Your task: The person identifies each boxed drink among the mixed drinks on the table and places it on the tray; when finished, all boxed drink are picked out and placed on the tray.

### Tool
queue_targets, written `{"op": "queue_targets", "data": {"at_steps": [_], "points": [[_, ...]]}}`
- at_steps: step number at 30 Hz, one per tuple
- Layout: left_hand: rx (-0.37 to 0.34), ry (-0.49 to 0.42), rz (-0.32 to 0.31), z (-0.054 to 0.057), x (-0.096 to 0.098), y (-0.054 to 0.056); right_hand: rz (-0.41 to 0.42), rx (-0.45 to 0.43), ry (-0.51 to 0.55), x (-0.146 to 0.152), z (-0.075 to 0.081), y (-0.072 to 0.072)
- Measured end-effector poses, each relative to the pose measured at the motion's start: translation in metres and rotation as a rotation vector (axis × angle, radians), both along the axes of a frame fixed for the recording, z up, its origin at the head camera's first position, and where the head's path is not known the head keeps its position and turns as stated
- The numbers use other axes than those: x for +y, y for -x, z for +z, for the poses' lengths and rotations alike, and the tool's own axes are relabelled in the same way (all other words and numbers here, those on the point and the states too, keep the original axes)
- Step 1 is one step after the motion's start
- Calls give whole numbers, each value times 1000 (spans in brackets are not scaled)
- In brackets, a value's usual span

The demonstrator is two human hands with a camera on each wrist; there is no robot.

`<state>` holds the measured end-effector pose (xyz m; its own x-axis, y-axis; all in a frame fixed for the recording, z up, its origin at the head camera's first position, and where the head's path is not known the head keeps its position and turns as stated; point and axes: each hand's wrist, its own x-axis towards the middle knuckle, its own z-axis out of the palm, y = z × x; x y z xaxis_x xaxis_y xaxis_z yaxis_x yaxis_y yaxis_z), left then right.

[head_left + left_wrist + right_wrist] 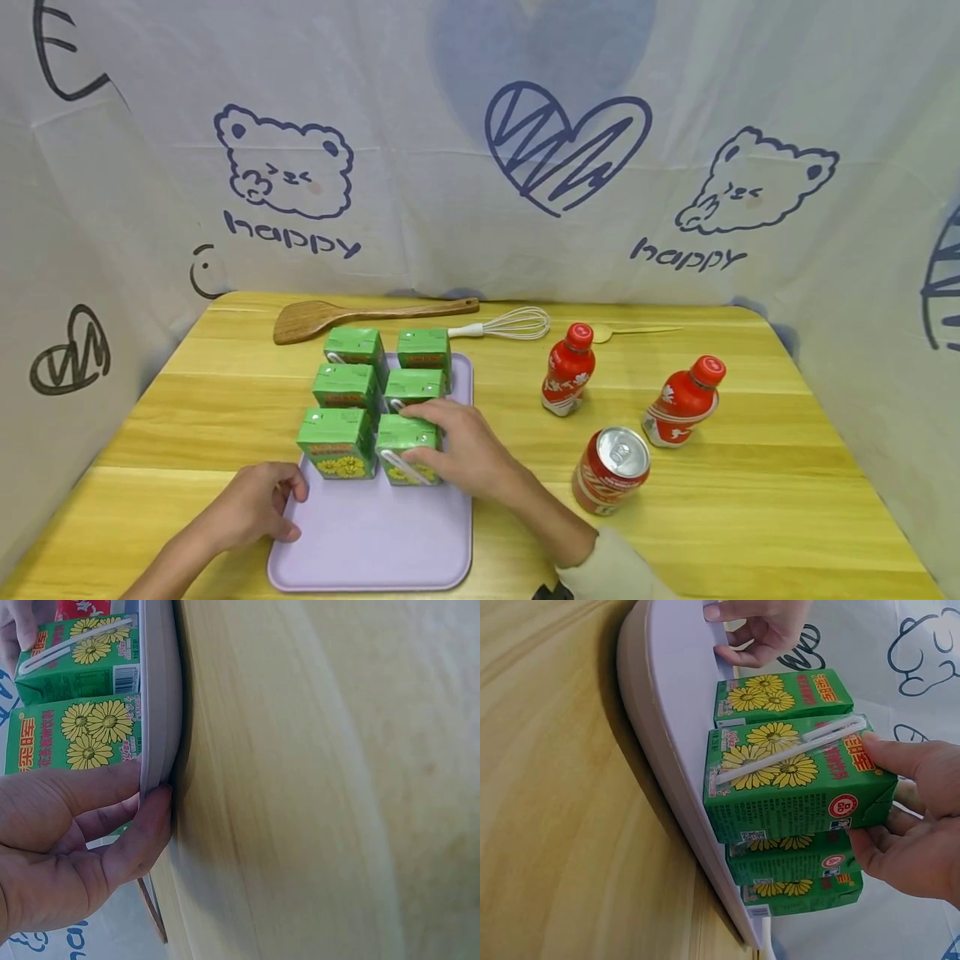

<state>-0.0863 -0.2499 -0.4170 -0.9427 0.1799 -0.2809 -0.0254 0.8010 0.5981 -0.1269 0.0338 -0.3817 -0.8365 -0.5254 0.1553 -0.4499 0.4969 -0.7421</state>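
Several green drink cartons [335,446] with yellow flowers stand in two rows on a lilac tray [367,542]. My right hand [468,450] grips the front carton of the right row [795,769] near its top, thumb on the flowered face with the white straw. That carton stands upright, its base right at the tray surface. At the tray's left edge, my left hand [251,504] pinches the rim between thumb and fingers, as the left wrist view [82,832] shows. Beside it is the front carton of the left row [82,735].
Behind the tray lie a wooden spatula [315,321], a white whisk [517,323] and a pale spoon [603,333]. To the right stand two red bottles [567,371] [682,404] and a red can [600,483]. A white cloth with drawings hangs around the wooden table [712,533].
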Motion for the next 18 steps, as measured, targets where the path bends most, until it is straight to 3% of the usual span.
{"op": "queue_targets", "data": {"at_steps": [12,18], "points": [[10,-2,5,-1,0,0,14,-17,-61,0,1,-2],[-2,-5,-17,-1,-1,1,11,-16,-110,15,11,-9]]}}
